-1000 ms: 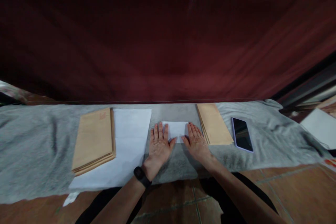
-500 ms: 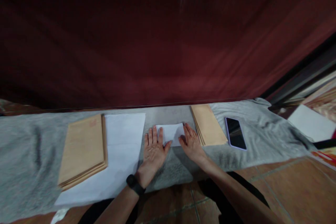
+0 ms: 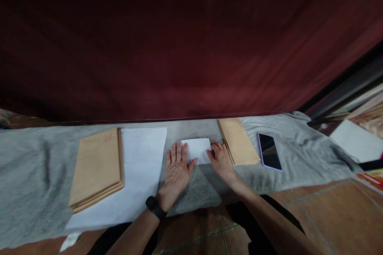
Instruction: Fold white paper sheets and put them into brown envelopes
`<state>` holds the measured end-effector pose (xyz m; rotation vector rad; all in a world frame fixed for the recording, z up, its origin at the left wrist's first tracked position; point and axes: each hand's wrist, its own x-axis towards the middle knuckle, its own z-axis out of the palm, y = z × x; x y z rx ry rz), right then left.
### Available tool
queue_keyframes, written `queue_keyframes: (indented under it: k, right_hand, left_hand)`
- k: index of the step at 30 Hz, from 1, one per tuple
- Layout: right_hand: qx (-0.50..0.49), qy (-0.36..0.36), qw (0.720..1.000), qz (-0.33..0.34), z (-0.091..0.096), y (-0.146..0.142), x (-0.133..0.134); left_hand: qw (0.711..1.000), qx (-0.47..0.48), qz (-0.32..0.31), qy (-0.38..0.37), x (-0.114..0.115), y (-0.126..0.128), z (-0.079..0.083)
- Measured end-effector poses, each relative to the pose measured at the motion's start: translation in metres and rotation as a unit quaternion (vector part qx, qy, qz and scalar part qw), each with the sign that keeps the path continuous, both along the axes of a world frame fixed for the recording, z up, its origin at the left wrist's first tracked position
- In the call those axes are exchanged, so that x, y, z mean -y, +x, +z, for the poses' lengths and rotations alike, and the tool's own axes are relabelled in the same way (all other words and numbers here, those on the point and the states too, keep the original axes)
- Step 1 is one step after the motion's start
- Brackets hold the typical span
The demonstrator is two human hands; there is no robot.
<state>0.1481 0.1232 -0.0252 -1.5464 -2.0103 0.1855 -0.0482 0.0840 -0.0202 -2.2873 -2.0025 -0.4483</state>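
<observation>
A small folded white paper (image 3: pixel 196 149) lies on the grey cloth (image 3: pixel 36 175) in front of me. My left hand (image 3: pixel 176 169) rests flat beside its left edge, fingers stretched out, with a black band on the wrist. My right hand (image 3: pixel 220 158) is at the paper's right edge, its fingers curled and pressing or pinching that edge. A stack of brown envelopes (image 3: pixel 238 140) lies just right of my right hand.
A second stack of brown envelopes (image 3: pixel 97 167) sits on white sheets (image 3: pixel 140 167) at the left. A dark phone (image 3: pixel 269 151) lies right of the envelopes. A dark red curtain hangs behind. More white paper (image 3: pixel 354 145) lies at the far right. Tiled floor is below.
My right hand's fingers have curled in at the paper's right edge, where they lay flat before. My left hand has stayed flat. The view has shifted slightly.
</observation>
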Motion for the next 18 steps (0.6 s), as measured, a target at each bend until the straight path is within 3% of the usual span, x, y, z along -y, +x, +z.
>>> queue_keyframes:
  k: [6,10,15,18]
  right_hand:
    - [-0.07,-0.059,0.994,-0.067,0.01,-0.002,0.004]
    - [-0.138,-0.036,0.987,-0.077,0.018,0.002,0.003]
    - [-0.22,0.022,0.973,-0.07,0.032,0.007,0.001]
    - [-0.187,0.066,0.98,-0.014,0.039,0.007,0.009]
  left_hand:
    - [1.0,0.01,-0.005,0.001,0.001,0.004,0.01]
    - [0.999,0.042,-0.014,0.008,0.0,0.005,0.019]
    - [0.985,0.17,0.002,0.026,-0.006,0.004,0.031]
    - [0.957,0.287,0.039,0.022,-0.011,0.001,0.036]
